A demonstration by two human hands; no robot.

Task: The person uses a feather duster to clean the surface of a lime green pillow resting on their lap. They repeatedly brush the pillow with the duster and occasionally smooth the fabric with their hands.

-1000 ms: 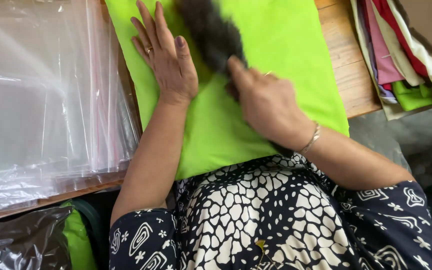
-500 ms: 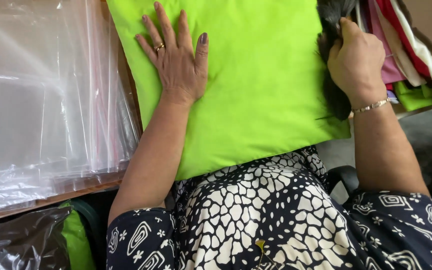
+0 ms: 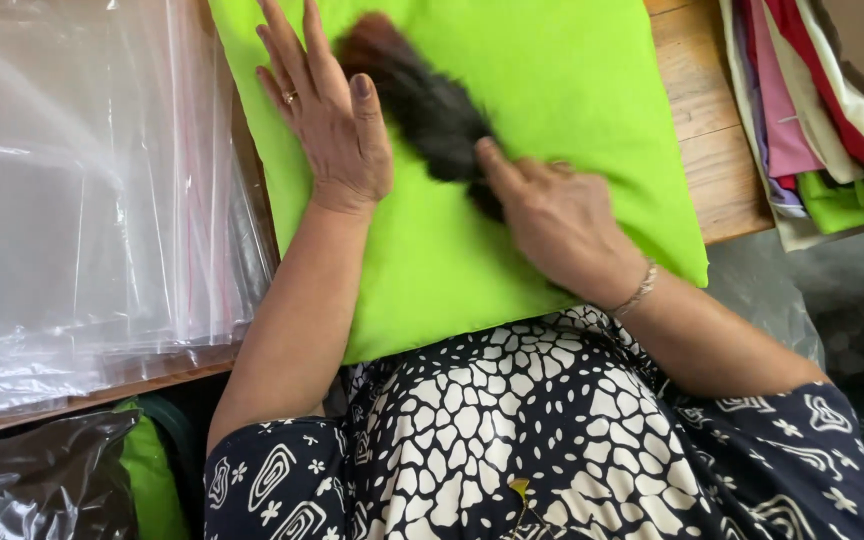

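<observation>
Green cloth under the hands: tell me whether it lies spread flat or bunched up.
Spread flat. The green cloth lies smooth on the wooden table, the left hand pressed flat on it.

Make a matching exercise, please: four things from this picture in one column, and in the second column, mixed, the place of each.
Things:
1. left hand
2. right hand
3. clear plastic bags
4. folded cloths

Places:
A. stacked at the table's left side
B. gripping the dark brush on the green fabric
C. piled at the far right, past the wooden table edge
D. lying flat, fingers spread, on the green fabric

Pairs: 1-D, 2-B, 3-A, 4-C
</observation>
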